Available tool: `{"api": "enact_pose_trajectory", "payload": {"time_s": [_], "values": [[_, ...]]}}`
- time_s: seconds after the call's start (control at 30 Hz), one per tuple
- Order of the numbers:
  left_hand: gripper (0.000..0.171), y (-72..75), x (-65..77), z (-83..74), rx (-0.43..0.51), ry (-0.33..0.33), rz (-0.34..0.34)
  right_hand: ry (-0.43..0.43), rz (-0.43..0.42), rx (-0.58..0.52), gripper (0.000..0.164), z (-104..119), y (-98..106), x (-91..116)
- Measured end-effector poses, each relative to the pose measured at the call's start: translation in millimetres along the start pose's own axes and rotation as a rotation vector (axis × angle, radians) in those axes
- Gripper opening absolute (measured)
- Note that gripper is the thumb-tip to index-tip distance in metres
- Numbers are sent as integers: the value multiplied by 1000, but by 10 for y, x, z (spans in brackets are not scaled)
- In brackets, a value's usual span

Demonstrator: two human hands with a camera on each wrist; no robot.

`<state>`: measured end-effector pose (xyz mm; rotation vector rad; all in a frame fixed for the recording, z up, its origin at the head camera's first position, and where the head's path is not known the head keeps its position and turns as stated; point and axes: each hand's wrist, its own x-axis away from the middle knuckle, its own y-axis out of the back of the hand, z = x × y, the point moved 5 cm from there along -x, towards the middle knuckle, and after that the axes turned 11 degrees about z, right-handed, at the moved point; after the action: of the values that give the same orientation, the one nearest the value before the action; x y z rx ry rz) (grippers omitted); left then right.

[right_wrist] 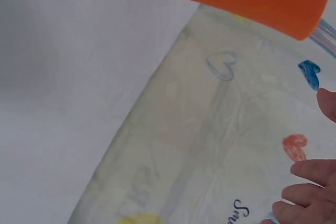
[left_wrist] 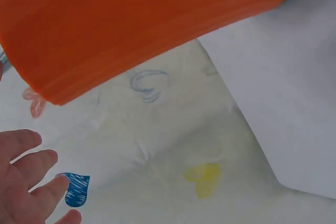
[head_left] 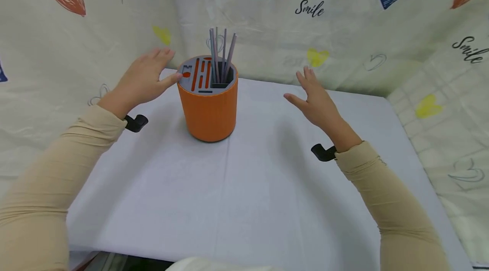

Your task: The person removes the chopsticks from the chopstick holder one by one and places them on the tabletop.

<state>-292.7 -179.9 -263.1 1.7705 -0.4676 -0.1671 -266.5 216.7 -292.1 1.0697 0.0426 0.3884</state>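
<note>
An orange cylindrical holder (head_left: 209,114) stands upright on the white table, its grey top (head_left: 195,76) cut with slots and a square opening. Several thin grey sticks (head_left: 224,52) rise out of that opening. My left hand (head_left: 143,75) is at the holder's left side, fingers extended and thumb tip right at the rim in the head view. To the right, apart from the holder, my right hand (head_left: 317,101) is raised over the table with fingers spread and nothing in it. The holder's orange wall also fills the upper part of the left wrist view, above the left fingers (left_wrist: 44,192).
The table (head_left: 259,186) has a white cover. Behind it and along its sides hangs a pale curtain (head_left: 263,20) printed with hearts and "Smile". Black wrist mounts (head_left: 136,123) sit at both cuffs.
</note>
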Motion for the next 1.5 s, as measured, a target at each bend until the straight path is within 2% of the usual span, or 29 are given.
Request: {"api": "enact_pose_trajectory", "payload": {"time_s": [0.17,0.33,0.47,0.63,0.83,1.07,1.3,1.5], "values": [[77,-23,-72,-160,-24,-33,4,28,16,-9,88,198,-49,-114],[76,-27,-129,-277,-35,-48,12,62,26,-17,91,535,-90,-288],[79,-55,-173,-358,-50,-72,30,109,11,-56,87,793,-93,-401],[79,-90,-214,-440,-52,-87,39,151,-12,-121,81,985,-80,-495],[82,-144,-243,-525,-41,-96,43,158,-42,-249,79,1056,-105,-583],[78,-208,-257,-591,-37,-92,61,193,-151,-483,70,1069,-163,-667],[78,-252,-278,-591,37,-93,58,206,-203,-506,64,1084,-178,-735],[73,-303,-298,-553,24,-87,25,229,-278,-542,55,1112,-160,-773]]}}
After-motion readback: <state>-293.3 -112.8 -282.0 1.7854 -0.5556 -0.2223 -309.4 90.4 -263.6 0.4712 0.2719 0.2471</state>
